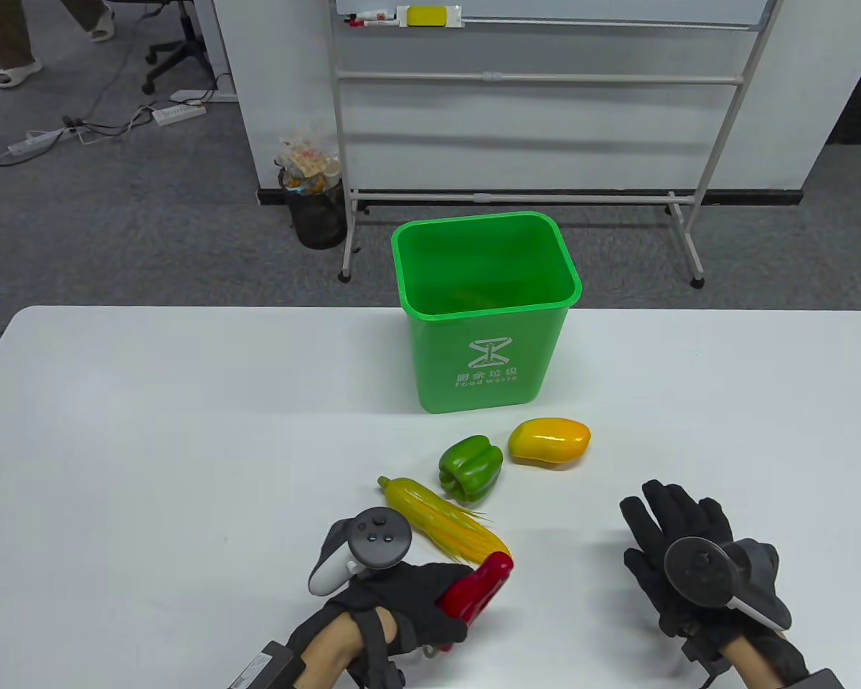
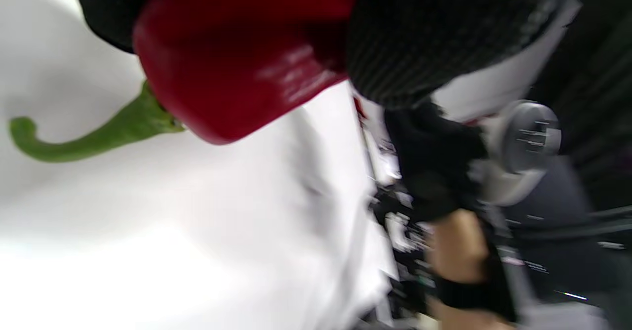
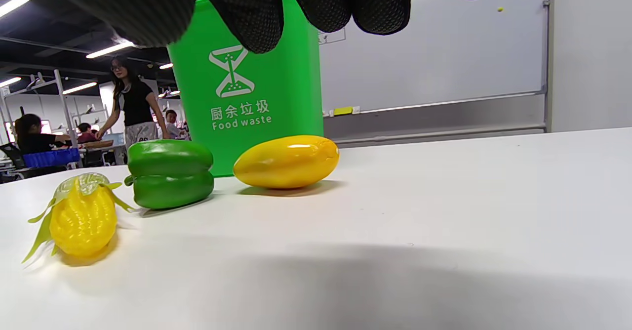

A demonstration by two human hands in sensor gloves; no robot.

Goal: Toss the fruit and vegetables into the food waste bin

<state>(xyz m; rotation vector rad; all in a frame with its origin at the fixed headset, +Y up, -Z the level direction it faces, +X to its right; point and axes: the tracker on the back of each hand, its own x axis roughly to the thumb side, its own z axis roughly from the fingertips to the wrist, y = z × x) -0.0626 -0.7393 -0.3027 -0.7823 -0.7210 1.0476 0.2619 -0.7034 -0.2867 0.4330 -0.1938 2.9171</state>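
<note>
My left hand [image 1: 416,603] grips a red chili pepper [image 1: 477,592] near the table's front edge; the left wrist view shows its red body [image 2: 237,63] and green stem [image 2: 89,142]. A yellow corn cob [image 1: 441,520] lies just beyond it and shows at the left of the right wrist view [image 3: 81,219]. A green bell pepper [image 1: 471,467] [image 3: 170,179] and a yellow mango [image 1: 549,441] [image 3: 286,162] lie in front of the green food waste bin [image 1: 484,316] [image 3: 247,73]. My right hand [image 1: 678,545] is open and empty, fingers spread, right of the produce.
A whiteboard stand [image 1: 524,129] and a full mesh trash basket [image 1: 316,197] stand on the floor beyond the table's far edge. White table [image 1: 151,430] stretches to the left and right of the bin.
</note>
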